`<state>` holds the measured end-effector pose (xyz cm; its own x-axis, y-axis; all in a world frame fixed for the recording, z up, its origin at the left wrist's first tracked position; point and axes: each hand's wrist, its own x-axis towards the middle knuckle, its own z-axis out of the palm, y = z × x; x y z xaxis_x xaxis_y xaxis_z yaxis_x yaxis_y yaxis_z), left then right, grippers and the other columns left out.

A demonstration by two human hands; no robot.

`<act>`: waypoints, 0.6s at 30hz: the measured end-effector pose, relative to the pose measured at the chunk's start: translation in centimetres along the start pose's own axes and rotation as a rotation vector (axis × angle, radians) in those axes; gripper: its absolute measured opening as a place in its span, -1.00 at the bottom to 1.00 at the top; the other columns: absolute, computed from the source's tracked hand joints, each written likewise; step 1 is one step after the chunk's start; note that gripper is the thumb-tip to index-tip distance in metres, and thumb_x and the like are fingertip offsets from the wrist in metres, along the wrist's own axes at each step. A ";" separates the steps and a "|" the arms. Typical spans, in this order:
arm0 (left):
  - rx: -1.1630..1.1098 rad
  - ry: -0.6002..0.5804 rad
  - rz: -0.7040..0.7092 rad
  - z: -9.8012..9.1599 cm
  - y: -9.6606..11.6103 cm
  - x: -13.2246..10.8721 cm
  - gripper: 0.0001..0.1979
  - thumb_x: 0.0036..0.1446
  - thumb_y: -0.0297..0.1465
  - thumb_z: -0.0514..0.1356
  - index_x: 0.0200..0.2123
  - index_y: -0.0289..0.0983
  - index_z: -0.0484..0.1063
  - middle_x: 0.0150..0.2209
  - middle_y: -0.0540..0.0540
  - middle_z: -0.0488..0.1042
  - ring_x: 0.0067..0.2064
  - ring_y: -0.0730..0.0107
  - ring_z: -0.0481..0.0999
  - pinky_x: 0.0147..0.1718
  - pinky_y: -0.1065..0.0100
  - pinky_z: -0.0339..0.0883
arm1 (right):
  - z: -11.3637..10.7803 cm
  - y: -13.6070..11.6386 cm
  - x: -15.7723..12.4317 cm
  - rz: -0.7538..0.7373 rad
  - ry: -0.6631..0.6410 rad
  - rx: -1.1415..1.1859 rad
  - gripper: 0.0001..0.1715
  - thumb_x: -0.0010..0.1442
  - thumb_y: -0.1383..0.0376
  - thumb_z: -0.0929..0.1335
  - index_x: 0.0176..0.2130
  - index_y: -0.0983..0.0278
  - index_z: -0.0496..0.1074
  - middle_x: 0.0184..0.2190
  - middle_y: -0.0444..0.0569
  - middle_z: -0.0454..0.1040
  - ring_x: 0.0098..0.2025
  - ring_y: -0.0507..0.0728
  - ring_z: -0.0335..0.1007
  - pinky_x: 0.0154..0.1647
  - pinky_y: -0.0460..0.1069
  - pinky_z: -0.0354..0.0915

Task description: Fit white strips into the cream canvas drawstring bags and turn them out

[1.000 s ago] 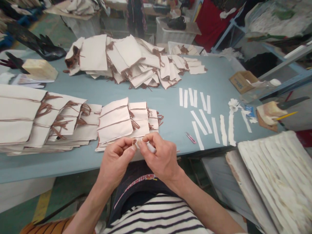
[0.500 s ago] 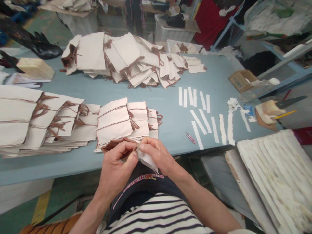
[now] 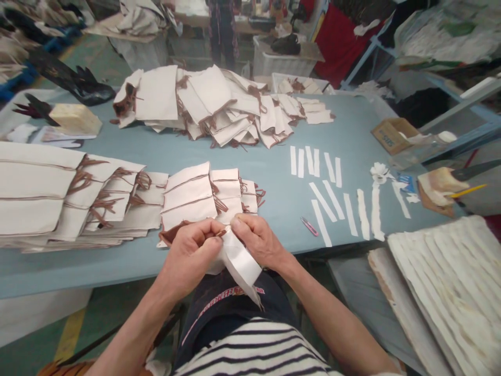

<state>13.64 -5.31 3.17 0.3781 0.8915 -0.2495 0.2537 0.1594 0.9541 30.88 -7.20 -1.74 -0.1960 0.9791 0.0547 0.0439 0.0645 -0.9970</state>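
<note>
My left hand [image 3: 195,250] is closed in a pinch on the brown edge of a cream fabric piece [image 3: 172,235], at the front edge of the table. Close beside it, my right hand [image 3: 258,240] pinches the same edge at the top of a white strip [image 3: 240,261]. That strip hangs down over my lap, its lower end loose. The fingertips hide how strip and edge meet. Just beyond my hands lies a row of cream fabric pieces [image 3: 190,188] with brown trim and brown ties.
More trimmed pieces [image 3: 31,177] overlap at the left, and a heap [image 3: 156,99] lies at the back. Several white strips [image 3: 321,222] and pink thread snips [image 3: 309,226] are on the table [image 3: 274,172] at right. A cardboard box [image 3: 393,134] and stacked off-white padding [image 3: 446,282] stand further right.
The white strip now hangs longer and more visibly below my hands. My right hand has shifted slightly up and right, its fingertips at the brown edge. The whole view has shifted slightly.
</note>
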 end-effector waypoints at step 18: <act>0.025 0.069 -0.005 -0.1 1.4 0.1 -0.75 -0.06 -0.25 0.23 -0.44 -0.31 0.61 -0.50 -0.01 0.57 -0.49 0.41 0.39 -0.50 0.46 0.24 | -2.2 -5.7 -4.8 0.327 0.047 -0.378 -0.73 0.21 0.10 0.44 -0.31 0.25 0.44 -0.55 -0.25 0.33 -0.51 -0.01 0.21 -0.46 -0.09 0.09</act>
<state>13.97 -4.94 4.52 0.3149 0.9180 -0.2412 0.2776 0.1539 0.9483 33.69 -11.80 3.84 -0.0683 0.9668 -0.2462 0.4489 -0.1906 -0.8730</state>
